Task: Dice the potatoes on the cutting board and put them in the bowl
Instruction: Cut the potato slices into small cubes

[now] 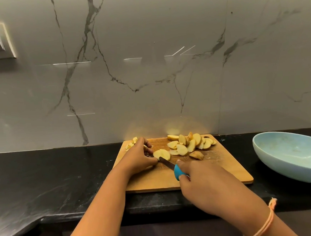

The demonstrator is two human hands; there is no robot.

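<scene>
Slices (189, 145) wait in a heap at the board's (155, 180) far side, clear of the blade. Left hand (139, 158) pins one slice (161, 154) steady; right hand (201, 181) clasps the knife (176, 170), tip at that slice. Bowl (290, 162) sits right on the worktop (54, 180), apparently without potato.
</scene>
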